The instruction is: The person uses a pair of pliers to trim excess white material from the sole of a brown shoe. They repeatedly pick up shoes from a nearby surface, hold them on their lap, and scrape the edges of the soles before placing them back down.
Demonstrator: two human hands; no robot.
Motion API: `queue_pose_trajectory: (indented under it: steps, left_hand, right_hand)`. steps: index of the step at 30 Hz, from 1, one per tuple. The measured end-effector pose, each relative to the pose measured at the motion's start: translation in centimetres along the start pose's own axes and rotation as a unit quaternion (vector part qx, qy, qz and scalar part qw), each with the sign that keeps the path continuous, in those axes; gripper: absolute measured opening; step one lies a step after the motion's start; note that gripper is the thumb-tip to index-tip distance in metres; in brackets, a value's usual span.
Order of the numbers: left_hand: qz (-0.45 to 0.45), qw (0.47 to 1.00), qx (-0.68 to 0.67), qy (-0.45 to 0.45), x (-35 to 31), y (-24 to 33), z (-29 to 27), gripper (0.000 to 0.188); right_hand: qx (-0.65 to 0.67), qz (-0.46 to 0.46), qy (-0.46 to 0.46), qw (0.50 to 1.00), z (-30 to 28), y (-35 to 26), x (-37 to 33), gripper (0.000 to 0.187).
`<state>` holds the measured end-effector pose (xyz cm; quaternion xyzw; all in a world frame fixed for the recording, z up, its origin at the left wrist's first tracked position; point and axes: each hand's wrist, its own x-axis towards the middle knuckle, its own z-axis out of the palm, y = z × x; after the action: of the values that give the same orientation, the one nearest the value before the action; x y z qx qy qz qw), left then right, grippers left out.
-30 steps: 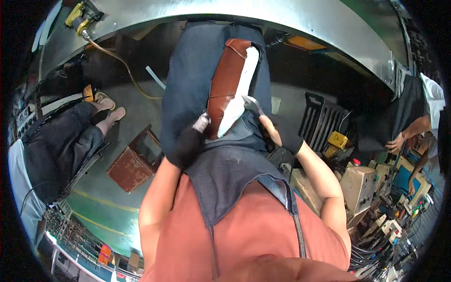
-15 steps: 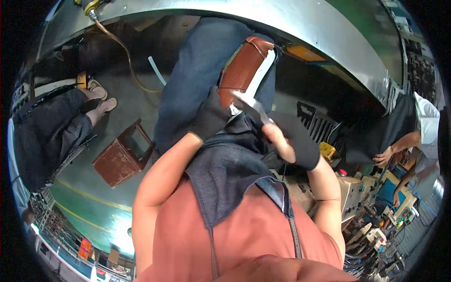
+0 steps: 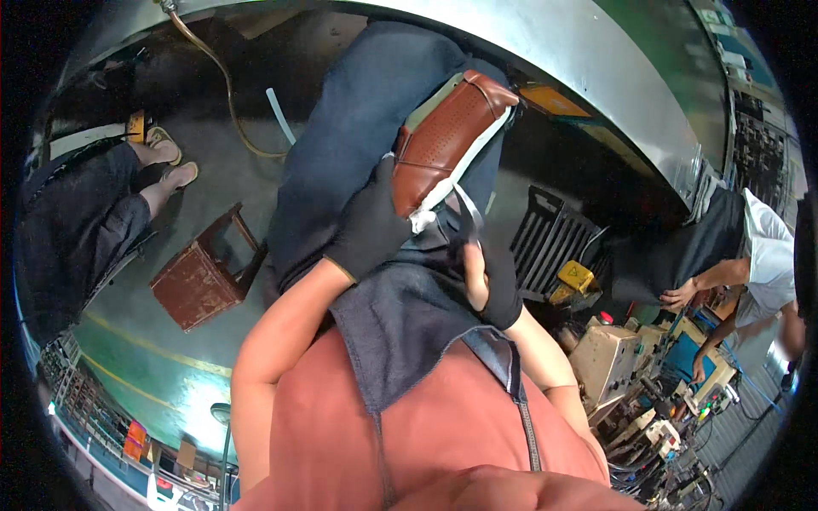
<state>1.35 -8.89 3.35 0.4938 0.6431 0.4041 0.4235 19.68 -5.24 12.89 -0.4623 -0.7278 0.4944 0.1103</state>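
Observation:
A brown leather shoe upper (image 3: 447, 132) with a white lower edge lies tilted across my denim-covered lap. My left hand (image 3: 372, 217), in a black glove, is closed around the near left end of the shoe upper; its fingertips are partly hidden. A white crumpled bit of lining shows at that near end. In my right hand (image 3: 494, 277), gloved in black with the thumb bare, is a metal hand tool (image 3: 466, 209) with a bright curved head. The head is beside the white edge, close to the near end; its exact kind is blurred.
A metal bench edge (image 3: 545, 43) curves across the far side. To the left stand a brown wooden stool (image 3: 200, 285) and a seated person's legs (image 3: 162, 183). On the right are a black slatted plastic crate (image 3: 541, 247), machines (image 3: 605, 358) and another person's hand (image 3: 679, 294).
My right hand and its tool have come down and left, toward my body. The shoe upper has turned slightly, showing more of its perforated side. My left hand keeps hold.

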Motion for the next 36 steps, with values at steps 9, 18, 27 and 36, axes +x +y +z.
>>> queue_pose_trajectory:
  steps: [9,18,27,36]
  left_hand:
    - [-0.102,0.992,0.054,-0.046,-0.3,3.7,-2.1,0.077]
    - [0.04,0.994,0.098,0.004,1.4,6.9,-13.9,0.056]
    - [0.119,0.982,0.093,0.118,4.7,1.7,-1.0,0.054]
    - [0.116,0.987,-0.107,-0.021,4.0,1.5,-1.2,0.068]
  right_hand:
    - [0.027,-0.01,0.021,0.999,1.9,1.9,-1.2,0.03]
    - [-0.007,0.112,0.105,0.988,-1.8,6.1,-3.6,0.055]
    - [0.191,0.257,-0.018,0.947,-5.7,1.3,-0.9,0.053]
    - [-0.277,-0.057,-0.226,0.932,-8.3,-0.7,7.2,0.04]
